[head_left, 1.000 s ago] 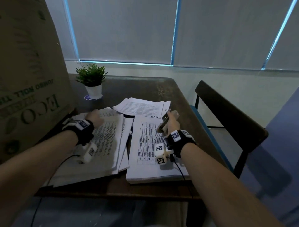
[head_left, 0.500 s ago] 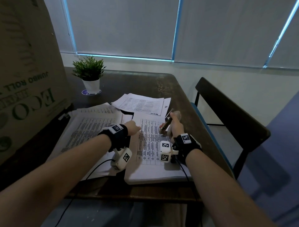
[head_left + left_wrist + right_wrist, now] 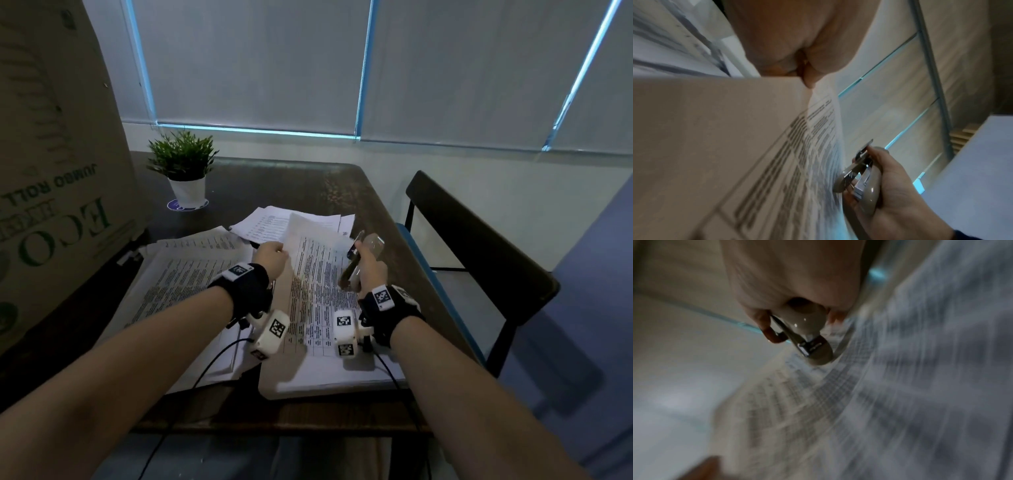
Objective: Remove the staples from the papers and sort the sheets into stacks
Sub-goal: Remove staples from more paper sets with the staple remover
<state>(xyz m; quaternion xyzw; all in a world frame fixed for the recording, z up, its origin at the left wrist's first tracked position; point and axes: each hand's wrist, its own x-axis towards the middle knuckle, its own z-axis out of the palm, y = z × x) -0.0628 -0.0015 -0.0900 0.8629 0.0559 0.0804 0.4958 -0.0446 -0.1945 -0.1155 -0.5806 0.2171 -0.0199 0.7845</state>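
My left hand [image 3: 272, 257] pinches the far left corner of the top printed sheet [image 3: 313, 270] and holds it lifted off the right stack [image 3: 329, 373]. The left wrist view shows the sheet [image 3: 735, 146] curling up under my thumb [image 3: 809, 79]. To the right of the raised sheet, my right hand [image 3: 371, 270] grips a beige and metal stapler [image 3: 356, 260], seen close as the stapler [image 3: 863, 177] and again as the stapler [image 3: 809, 340]. A second stack of printed sheets [image 3: 185, 284] lies on the left. A few loose sheets [image 3: 263, 222] lie behind.
A large cardboard box [image 3: 51, 164] stands at the table's left edge. A small potted plant [image 3: 185, 171] sits at the back. A dark chair [image 3: 479, 260] stands to the right of the brown table [image 3: 308, 185]. Cables run from both wrists over the table's front edge.
My left hand crossed from the left stack to the right stack, took its top sheet's far corner and lifted it. My right hand with the stapler stayed nearly still.
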